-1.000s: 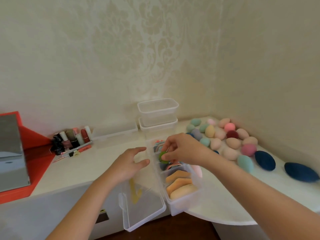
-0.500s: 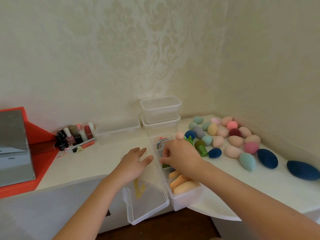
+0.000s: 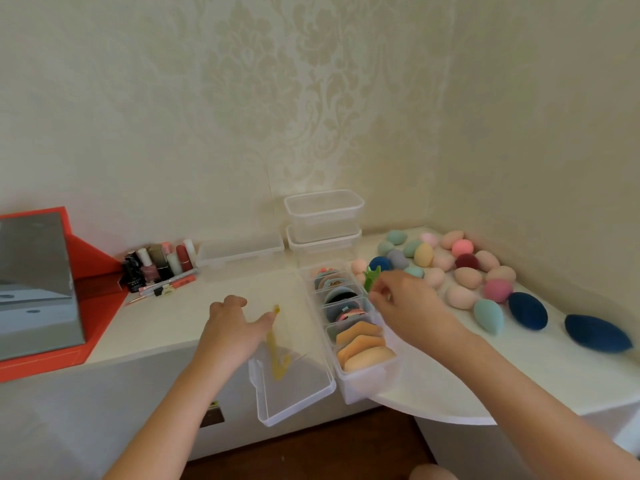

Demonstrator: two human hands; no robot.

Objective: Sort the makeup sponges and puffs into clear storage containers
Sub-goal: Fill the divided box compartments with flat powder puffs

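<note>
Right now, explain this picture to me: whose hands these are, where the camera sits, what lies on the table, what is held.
There is no machine here: a person works bare-handed, and the one camera sits on their head, looking forward and down. The left hand rests on the open lid of a clear divided box, which holds flat puffs. The right hand is at the box's right edge with fingers curled, beside a green piece; whether it holds anything cannot be told. On the white table to the right lie egg-shaped sponges; behind stand stacked clear containers and, to the left, nail polish bottles.
</note>
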